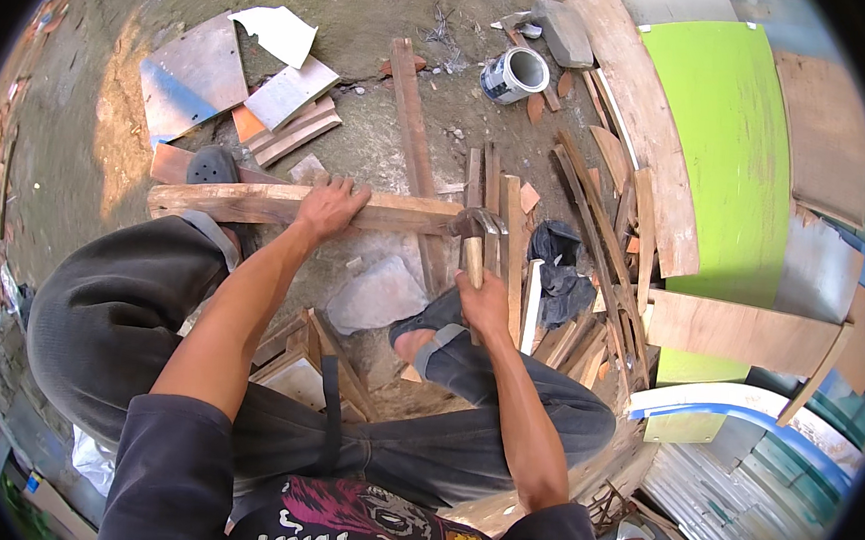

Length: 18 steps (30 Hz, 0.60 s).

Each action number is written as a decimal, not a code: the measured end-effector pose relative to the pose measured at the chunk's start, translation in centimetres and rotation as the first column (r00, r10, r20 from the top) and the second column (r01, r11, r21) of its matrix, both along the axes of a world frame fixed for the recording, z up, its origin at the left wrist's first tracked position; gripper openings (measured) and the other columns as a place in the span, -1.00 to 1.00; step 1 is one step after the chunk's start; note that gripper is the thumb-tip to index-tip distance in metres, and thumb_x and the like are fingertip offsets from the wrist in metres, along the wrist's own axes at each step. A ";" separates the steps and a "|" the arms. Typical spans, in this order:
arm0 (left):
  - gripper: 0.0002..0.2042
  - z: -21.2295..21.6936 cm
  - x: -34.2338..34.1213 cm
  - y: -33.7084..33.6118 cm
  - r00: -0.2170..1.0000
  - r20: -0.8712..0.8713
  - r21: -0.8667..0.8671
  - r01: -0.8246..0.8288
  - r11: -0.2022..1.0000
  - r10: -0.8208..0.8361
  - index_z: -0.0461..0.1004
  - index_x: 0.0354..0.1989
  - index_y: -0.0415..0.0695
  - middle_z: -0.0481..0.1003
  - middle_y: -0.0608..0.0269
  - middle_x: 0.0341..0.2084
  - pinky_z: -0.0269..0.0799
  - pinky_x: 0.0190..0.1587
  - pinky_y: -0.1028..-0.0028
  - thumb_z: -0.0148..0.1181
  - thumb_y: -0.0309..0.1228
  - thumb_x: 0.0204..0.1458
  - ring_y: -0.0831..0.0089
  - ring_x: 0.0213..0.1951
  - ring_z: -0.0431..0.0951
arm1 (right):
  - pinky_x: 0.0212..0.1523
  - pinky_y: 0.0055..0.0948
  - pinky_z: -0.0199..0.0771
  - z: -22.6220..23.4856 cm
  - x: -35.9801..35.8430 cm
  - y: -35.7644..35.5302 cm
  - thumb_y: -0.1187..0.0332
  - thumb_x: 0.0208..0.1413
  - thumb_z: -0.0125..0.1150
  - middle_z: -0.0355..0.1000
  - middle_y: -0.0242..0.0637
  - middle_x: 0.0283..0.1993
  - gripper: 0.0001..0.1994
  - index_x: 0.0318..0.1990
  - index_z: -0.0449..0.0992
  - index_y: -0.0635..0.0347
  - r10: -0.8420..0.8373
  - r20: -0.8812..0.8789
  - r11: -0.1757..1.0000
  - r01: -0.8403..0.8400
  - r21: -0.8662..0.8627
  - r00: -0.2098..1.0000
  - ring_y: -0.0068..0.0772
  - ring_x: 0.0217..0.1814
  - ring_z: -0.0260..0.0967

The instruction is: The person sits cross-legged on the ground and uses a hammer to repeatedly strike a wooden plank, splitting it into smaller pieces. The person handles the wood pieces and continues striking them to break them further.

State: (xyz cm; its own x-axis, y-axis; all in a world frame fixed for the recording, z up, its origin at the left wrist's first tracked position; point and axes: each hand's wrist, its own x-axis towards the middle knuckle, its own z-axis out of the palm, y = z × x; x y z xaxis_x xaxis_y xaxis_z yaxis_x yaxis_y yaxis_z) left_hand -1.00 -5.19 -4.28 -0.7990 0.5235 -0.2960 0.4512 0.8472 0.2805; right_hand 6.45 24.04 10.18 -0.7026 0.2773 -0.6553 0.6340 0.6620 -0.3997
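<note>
A thick wooden beam (257, 203) lies crosswise in front of me, its left end beside my clog. My left hand (333, 206) rests on top of the beam near its middle, fingers closed over its far edge. In my right hand (482, 302) is a claw hammer (472, 258), gripped by its wooden handle. The hammer's dark metal head is at the beam's right end; whether it touches the wood I cannot tell. Under the beam runs a longer narrow plank (414, 128), pointing away from me.
Several wood strips (596, 231) lie to the right, near a black plastic bag (560, 279). Farther off stand a paint can (514, 75) and a grey stone (561, 33). Board offcuts (195, 73) lie at the far left. A lime-green panel (717, 139) fills the right side.
</note>
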 end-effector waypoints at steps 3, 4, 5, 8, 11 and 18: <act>-0.35 -0.1 0.3 0.1 0.999 -0.034 0.017 -0.014 1.000 0.015 0.25 0.18 -0.04 0.44 0.06 -0.11 0.26 0.17 0.08 0.38 -0.16 -0.09 0.12 0.03 0.47 | -0.23 -0.05 0.44 0.1 -1.1 -1.4 0.17 0.12 0.21 0.50 0.20 -0.44 -0.63 -0.28 0.55 0.42 0.053 -0.170 0.997 -0.042 0.071 0.984 0.20 -0.30 0.53; -0.36 0.1 0.3 0.4 0.999 -0.043 0.028 -0.019 0.999 0.020 0.25 0.17 -0.03 0.45 0.07 -0.11 0.26 0.17 0.07 0.38 -0.18 -0.09 0.13 0.04 0.47 | -0.23 -0.04 0.45 0.5 -1.2 -1.7 0.16 0.12 0.21 0.50 0.22 -0.43 -0.63 -0.27 0.55 0.42 0.052 -0.222 0.997 -0.037 0.071 0.974 0.21 -0.30 0.53; -0.38 0.3 0.3 0.4 0.998 -0.052 0.038 -0.024 0.999 0.026 0.26 0.16 -0.03 0.45 0.08 -0.12 0.25 0.17 0.06 0.38 -0.19 -0.08 0.14 0.04 0.47 | -0.23 -0.04 0.45 1.1 -1.3 -2.1 0.16 0.12 0.21 0.50 0.23 -0.42 -0.62 -0.27 0.56 0.43 0.050 -0.274 0.997 -0.032 0.071 0.960 0.21 -0.29 0.54; -0.41 0.4 -0.2 0.6 0.998 0.055 0.049 -0.036 0.998 0.033 0.27 0.15 -0.03 0.45 0.08 -0.11 0.24 0.17 0.03 0.36 -0.22 -0.07 0.14 0.04 0.47 | -0.21 -0.04 0.49 0.5 0.2 -2.4 0.16 0.10 0.20 0.52 0.25 -0.40 -0.60 -0.23 0.56 0.45 0.063 -0.256 0.994 -0.038 0.101 0.965 0.24 -0.27 0.54; -0.41 -0.8 0.2 0.5 0.999 -0.025 0.043 -0.034 0.999 0.035 0.27 0.14 -0.02 0.45 0.08 -0.10 0.25 0.17 0.04 0.37 -0.23 -0.07 0.15 0.04 0.47 | -0.25 -0.09 0.50 -4.1 0.9 -0.8 0.18 0.07 0.18 0.52 0.23 -0.39 -0.61 -0.19 0.57 0.44 0.130 0.104 0.979 -0.144 0.142 0.986 0.12 -0.29 0.56; -0.51 0.8 0.1 0.8 0.998 0.032 0.081 -0.058 0.995 0.056 0.30 0.10 -0.03 0.47 0.13 -0.17 0.28 0.14 0.04 0.30 -0.30 -0.02 0.18 0.01 0.49 | -0.31 -0.07 0.48 -2.1 2.1 -1.7 0.23 0.09 0.17 0.49 0.23 -0.46 -0.67 -0.27 0.55 0.42 0.119 -0.216 0.980 -0.080 0.183 0.969 0.12 -0.35 0.55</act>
State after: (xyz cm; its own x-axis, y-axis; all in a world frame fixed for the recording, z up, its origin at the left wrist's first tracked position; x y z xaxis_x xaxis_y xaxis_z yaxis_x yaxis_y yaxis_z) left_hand -0.91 -4.39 -3.43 -0.8198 0.5006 -0.2781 0.3930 0.8450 0.3626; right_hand 8.52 22.39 8.04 -0.8557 0.2930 -0.4265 0.4687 0.7880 -0.3992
